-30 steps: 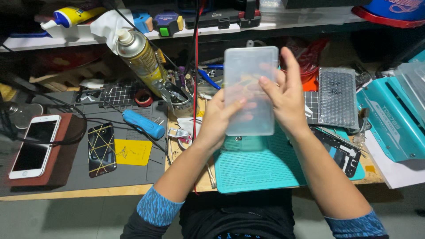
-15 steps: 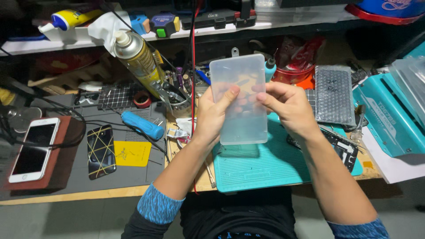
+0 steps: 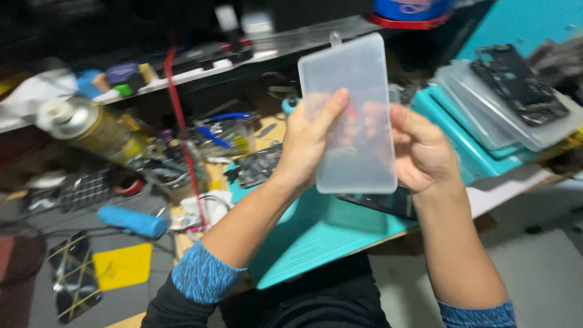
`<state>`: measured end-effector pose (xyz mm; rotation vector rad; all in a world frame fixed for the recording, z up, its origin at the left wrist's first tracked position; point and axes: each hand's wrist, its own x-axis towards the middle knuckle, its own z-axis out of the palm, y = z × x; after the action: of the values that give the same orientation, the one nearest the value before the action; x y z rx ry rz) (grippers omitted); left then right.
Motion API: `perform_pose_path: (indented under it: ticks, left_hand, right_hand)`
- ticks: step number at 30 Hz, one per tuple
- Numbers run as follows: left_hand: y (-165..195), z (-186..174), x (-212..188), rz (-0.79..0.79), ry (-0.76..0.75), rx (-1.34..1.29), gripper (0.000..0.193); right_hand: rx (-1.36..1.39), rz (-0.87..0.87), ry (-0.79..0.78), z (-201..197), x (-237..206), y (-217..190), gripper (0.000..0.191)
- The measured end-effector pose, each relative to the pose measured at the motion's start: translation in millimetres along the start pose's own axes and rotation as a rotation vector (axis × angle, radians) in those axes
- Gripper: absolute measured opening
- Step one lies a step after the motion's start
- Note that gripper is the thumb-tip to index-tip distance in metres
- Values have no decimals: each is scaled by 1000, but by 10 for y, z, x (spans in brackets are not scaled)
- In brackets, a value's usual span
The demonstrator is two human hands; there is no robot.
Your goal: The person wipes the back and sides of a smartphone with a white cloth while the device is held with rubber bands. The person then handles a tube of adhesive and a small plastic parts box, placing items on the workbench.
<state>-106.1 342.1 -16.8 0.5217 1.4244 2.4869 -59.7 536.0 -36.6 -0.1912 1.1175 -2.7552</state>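
Both of my hands hold a flat, frosted clear plastic case point(image 3: 352, 91) upright in front of me, above the teal work mat point(image 3: 316, 234). My left hand point(image 3: 303, 143) grips its left edge, thumb on the front face. My right hand point(image 3: 422, 149) grips its right edge, and the fingers show through the plastic from behind. The case has a small hang tab at its top. A dark phone part point(image 3: 382, 203) lies on the mat just under the case.
A yellow spray can point(image 3: 91, 127) lies tilted at the left, with a blue-handled tool point(image 3: 130, 222), a yellow sticky pad point(image 3: 121, 265) and a cracked phone point(image 3: 73, 282) below it. Teal trays with clear lids point(image 3: 486, 121) stack at the right. A red cable point(image 3: 182, 133) hangs down.
The view has swung to the right and blurred. The case stays held in both hands and now tilts a little to the right, closer to the teal trays.
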Motion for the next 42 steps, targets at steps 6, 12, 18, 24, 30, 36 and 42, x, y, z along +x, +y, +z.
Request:
perform_pose_path:
  ticks: [6, 12, 18, 24, 30, 36, 42]
  left_hand:
    - [-287, 850, 496, 100, -34, 137, 45]
    - [-855, 1866, 963, 144, -188, 227, 57]
    - [-1573, 2870, 1100, 496, -402, 567, 81]
    - [-1872, 3349, 1192, 708, -545, 762, 48]
    - [-1736, 3260, 1191, 541, -516, 817, 33]
    - [-1320, 2542, 1130, 837, -401, 802, 23]
    - [-772, 1658, 1015, 527, -250, 790, 22]
  right_hand:
    - [-731, -576, 386, -162, -522, -456, 37]
    - [-685, -719, 514, -491, -1161, -962, 29]
    - [-649, -892, 934, -1028, -1729, -1519, 24]
    - [-491, -845, 886, -2015, -1917, -2119, 24]
    - [-496, -632, 989, -2393, -1624, -2391, 34]
    - [-1486, -823, 1206, -2014, -1537, -2264, 32]
    - [-1671, -993, 740, -1070, -1111, -1746, 23]
